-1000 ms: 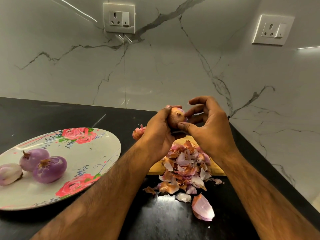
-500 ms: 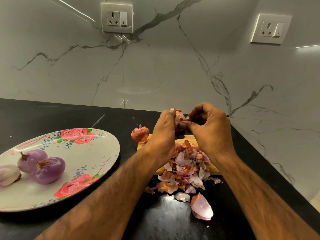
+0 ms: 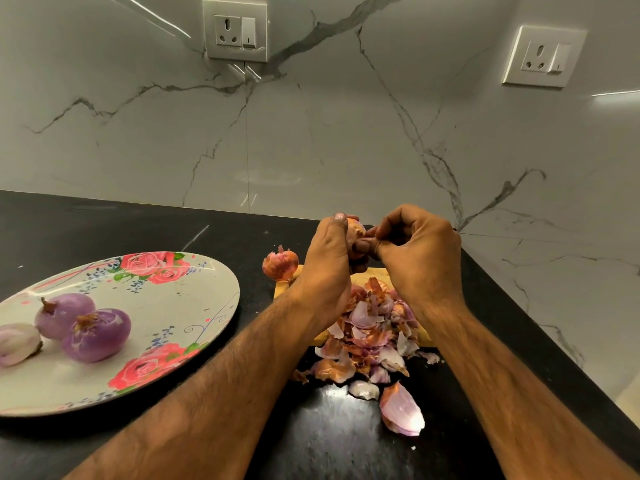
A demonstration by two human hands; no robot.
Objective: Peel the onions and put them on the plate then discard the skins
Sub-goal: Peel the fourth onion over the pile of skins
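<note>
Left hand (image 3: 325, 268) cups a papery, brown-skinned onion (image 3: 355, 232); right hand (image 3: 419, 258) pinches its side.

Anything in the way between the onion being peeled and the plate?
Nothing visible blocks it. The left hand holds the onion above the board, the right hand pinching its skin. An unpeeled onion sits left of them, by the board's corner. The plate is bare on its right.

Plate (image 3: 194, 306) sits left on the counter (image 3: 138, 223), three onions (image 3: 95, 336) on its left part. To its right lies the board (image 3: 375, 271), skins (image 3: 367, 327) heaped on it and spilling forward. A lone onion (image 3: 280, 265) is at its far-left corner.
</note>
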